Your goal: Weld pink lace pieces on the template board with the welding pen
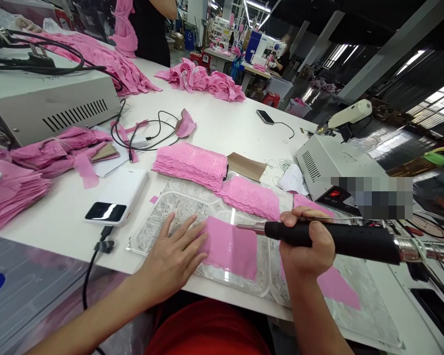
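My left hand (175, 254) lies with fingers spread on the left edge of a pink fabric piece (231, 249), which rests flat on a clear-edged marbled mat (159, 207). In my right hand (309, 244) is a black-handled tool (340, 241), its thin metal tip pointing left over the fabric's upper part. A slim metal rod also passes through the right fingers. Behind the mat sit a thick stack of pink lace pieces (192, 165) and a lower stack (250, 197). Another pink piece (338, 288) lies partly behind my right forearm.
A white power bank (116, 197) with a cable stands at the left. Grey machine boxes (59, 103) flank the table, one at the right (336, 162). Pink fabric heaps (203, 81), a phone (265, 117) and loose cables lie farther back. A person in black (150, 34) stands beyond the table.
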A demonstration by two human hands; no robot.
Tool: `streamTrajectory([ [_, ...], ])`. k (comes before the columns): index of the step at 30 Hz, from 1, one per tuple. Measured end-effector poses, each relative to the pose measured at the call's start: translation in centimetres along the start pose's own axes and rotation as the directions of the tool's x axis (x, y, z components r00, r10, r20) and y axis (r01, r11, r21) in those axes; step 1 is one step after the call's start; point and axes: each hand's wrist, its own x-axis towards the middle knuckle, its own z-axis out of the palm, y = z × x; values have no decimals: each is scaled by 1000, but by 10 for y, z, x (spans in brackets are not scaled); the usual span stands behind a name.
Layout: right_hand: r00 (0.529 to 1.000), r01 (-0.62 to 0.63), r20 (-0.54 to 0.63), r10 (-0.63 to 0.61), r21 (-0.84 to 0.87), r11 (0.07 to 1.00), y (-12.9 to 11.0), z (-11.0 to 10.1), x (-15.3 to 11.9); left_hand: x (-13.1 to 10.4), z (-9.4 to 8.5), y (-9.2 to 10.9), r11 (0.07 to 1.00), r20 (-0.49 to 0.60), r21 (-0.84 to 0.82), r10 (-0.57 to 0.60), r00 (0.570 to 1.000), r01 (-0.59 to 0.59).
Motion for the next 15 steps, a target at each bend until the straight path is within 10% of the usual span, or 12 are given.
streamTrajectory([
  [15, 998, -33, 49, 33, 14, 999, 12, 14, -6, -17, -7, -4, 999, -37, -42, -20, 999, 19],
])
